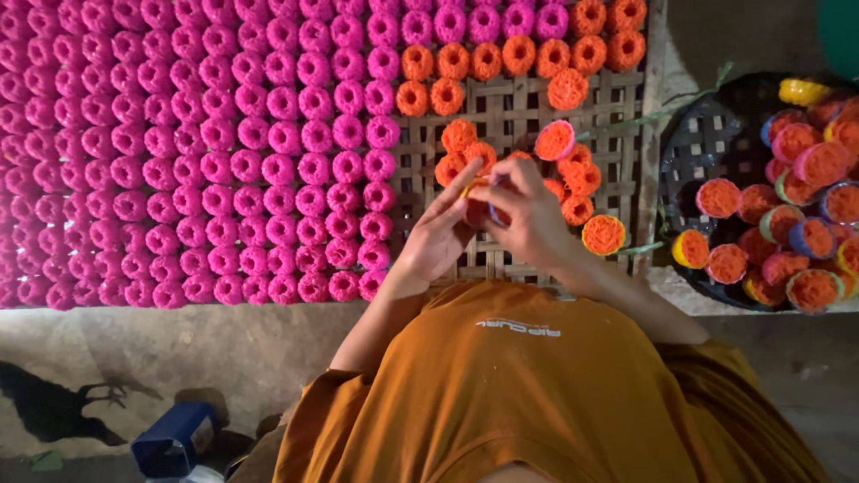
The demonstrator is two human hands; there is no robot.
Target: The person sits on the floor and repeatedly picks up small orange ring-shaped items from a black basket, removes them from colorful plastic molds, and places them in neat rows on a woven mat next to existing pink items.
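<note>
Both hands are held together over the woven bamboo tray (pixel 519 103), just above its near edge. One small cup mould (pixel 483 207), yellow-rimmed with orange filling, is pinched between them. Left hand (pixel 438 237): grip closed on the mould's left side, fingers extended along it. Right hand (pixel 528 219): grip closed over the top and right side, thumb and forefinger curled on it. Most of the mould is hidden by the fingers; whether the filling is already loose cannot be told.

Loose orange rings (pixel 573 174) are scattered just beyond the hands, touching one another. Ordered orange rows (pixel 501 58) are laid further up; pink rings (pixel 179 152) are packed tight across the left of the tray. Filled moulds (pixel 787 224) are heaped in a dark basket (pixel 698 134) to the right.

Judgement on doing the step well: the mould should be squeezed lightly at the rim, not the centre, so the ring is not crushed. It should be kept low over the tray. The piece is best set flat in the next free slot, not dropped on the loose ones.
</note>
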